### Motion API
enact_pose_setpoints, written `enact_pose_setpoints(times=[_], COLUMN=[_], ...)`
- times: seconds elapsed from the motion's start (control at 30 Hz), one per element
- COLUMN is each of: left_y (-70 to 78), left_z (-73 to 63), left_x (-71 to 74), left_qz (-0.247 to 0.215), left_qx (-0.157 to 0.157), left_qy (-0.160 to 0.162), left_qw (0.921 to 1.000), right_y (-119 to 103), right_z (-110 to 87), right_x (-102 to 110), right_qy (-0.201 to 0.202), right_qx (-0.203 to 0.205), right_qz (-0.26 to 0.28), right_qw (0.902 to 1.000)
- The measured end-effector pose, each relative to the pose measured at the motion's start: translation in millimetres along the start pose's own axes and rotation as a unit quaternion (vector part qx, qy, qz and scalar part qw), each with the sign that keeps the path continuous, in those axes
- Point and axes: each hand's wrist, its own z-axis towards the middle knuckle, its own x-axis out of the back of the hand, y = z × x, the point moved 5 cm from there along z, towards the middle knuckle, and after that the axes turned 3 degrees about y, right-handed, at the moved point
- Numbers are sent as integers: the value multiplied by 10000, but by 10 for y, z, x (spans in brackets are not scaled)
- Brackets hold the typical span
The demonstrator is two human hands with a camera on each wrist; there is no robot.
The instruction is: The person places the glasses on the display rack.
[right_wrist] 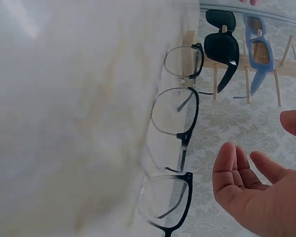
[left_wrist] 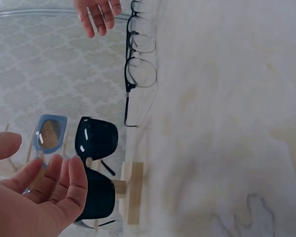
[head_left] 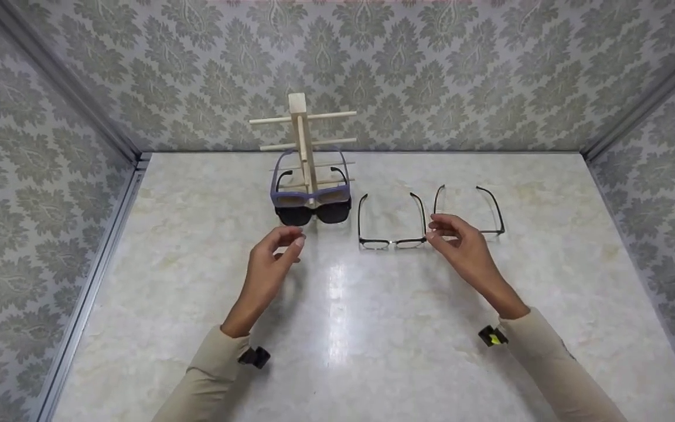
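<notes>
My left hand [head_left: 270,255] hovers just in front of the display stand, fingers loosely bent, with nothing in them. Close beyond its fingertips, black sunglasses [head_left: 295,215] sit low on the wooden stand [head_left: 297,104], and blue-framed sunglasses [head_left: 290,200] rest on it just above. My right hand [head_left: 465,246], relaxed and holding nothing, is over the gap between two pairs of eyeglasses. The nearer-left dark-rimmed eyeglasses [head_left: 412,241] lie with temples unfolded toward the back wall. The other eyeglasses [head_left: 498,214] are partly hidden behind this hand. The right wrist view shows its empty palm and fingers [right_wrist: 227,170].
Bare wooden rods [head_left: 334,115] stick out sideways from the upper part of the stand. The marbled tabletop [head_left: 384,346] extends toward me, with patterned walls [head_left: 431,70] at the back and both sides.
</notes>
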Motion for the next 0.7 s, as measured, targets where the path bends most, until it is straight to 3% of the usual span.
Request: enact_pose_setpoints(times=[0.33,0.7], left_y=[-146,-255], left_z=[-8,41], left_x=[-267,-599], left_qz=[28,81], left_qx=[158,103], left_qy=[-178,-535], left_qw=[9997,9985], right_y=[156,298], right_z=[-140,-162], right_x=[-41,-101], right_qy=[147,217], right_qx=[-7,-102], right_qz=[-95,5], right_qw=[9998,9997])
